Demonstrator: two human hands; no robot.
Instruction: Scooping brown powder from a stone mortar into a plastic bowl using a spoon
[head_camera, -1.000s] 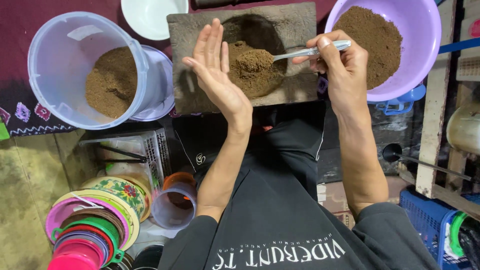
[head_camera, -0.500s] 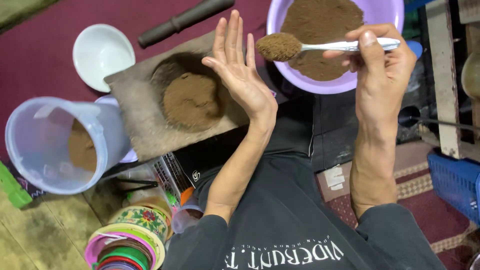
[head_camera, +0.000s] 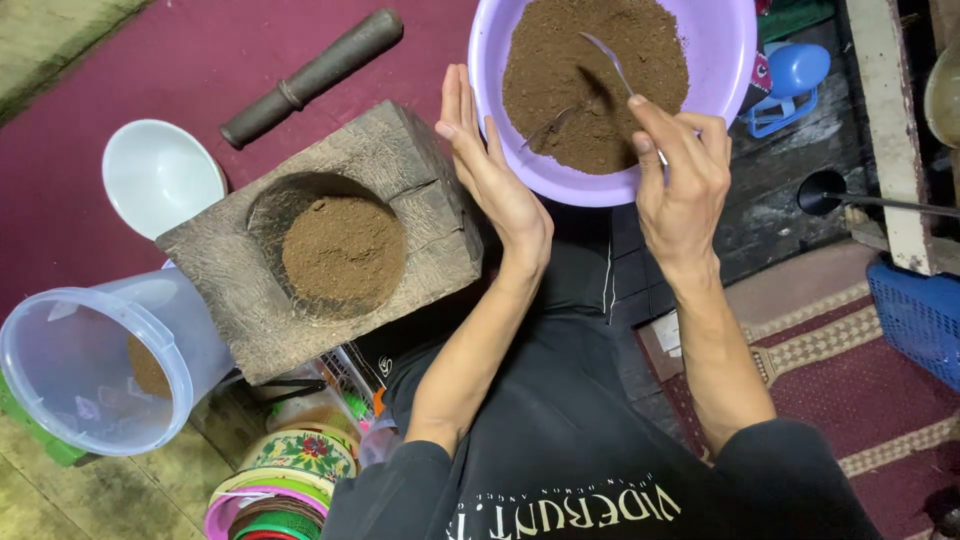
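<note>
Head view: two bare hands at a purple bowl of brown powder, a wooden mortar beside it.

The fingers of the right hand (head_camera: 682, 185) are closed on the handle of a metal spoon (head_camera: 600, 85), and the spoon's tip is down in the brown powder (head_camera: 600, 70) that fills the purple bowl (head_camera: 725, 60) at 12 o'clock. The left hand (head_camera: 490, 170) is flat and open, fingers straight and together, standing on its edge just beside the bowl's rim at about 11 o'clock, and it holds nothing. At 9 o'clock from this hand sits the wooden mortar (head_camera: 400, 150), its round hollow holding a heap of the same powder. A dark pestle (head_camera: 312, 75) lies on the red mat at 10 o'clock, and a white bowl (head_camera: 160, 175) is near it. A clear plastic tub (head_camera: 95, 370) with a little powder lies at 8 o'clock, touching the mortar.
</note>
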